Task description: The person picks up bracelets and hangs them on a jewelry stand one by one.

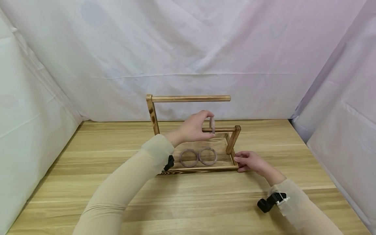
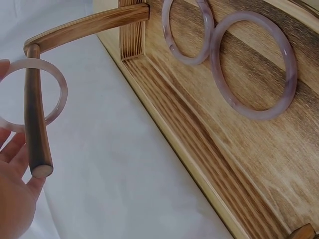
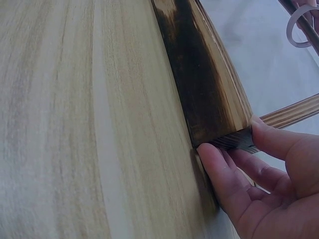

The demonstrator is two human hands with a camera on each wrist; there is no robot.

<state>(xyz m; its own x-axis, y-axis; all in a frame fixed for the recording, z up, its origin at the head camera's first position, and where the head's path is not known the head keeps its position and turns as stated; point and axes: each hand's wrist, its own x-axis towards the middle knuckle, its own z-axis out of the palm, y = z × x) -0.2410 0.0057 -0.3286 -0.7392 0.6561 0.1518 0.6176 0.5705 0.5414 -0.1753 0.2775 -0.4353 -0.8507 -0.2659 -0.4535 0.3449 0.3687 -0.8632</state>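
A: What is held by the left grip (image 1: 194, 128)?

B: A pale mauve bangle (image 1: 213, 124) is pinched there between thumb and fingers. It is held upright, and the lower bar (image 1: 224, 129) is ringed by it, as is shown in the left wrist view. Whether the bar is touched by the bangle cannot be told.

A: And by what is that bar carried?

B: By the short post (image 1: 233, 141), which is fixed at the right end of a wooden tray (image 1: 202, 169). The upper bar (image 1: 191, 98) is borne by a tall post (image 1: 152, 114) at the left end.

A: How is the right grip (image 1: 249, 161) occupied?

B: The tray's front right corner is clasped between its thumb and fingers.

A: Are more bangles seen?

B: Two: the left-hand ring (image 1: 180, 159) and the right-hand ring (image 1: 216, 157) are laid flat on the tray's floor, side by side, their rims touching.

A: On what is the tray set?

B: It is supported by a wood-grained bench (image 1: 188, 202), behind which a whitish cloth (image 1: 188, 49) is hung. A black device (image 1: 271, 201) is fastened at the right sleeve (image 1: 302, 209).
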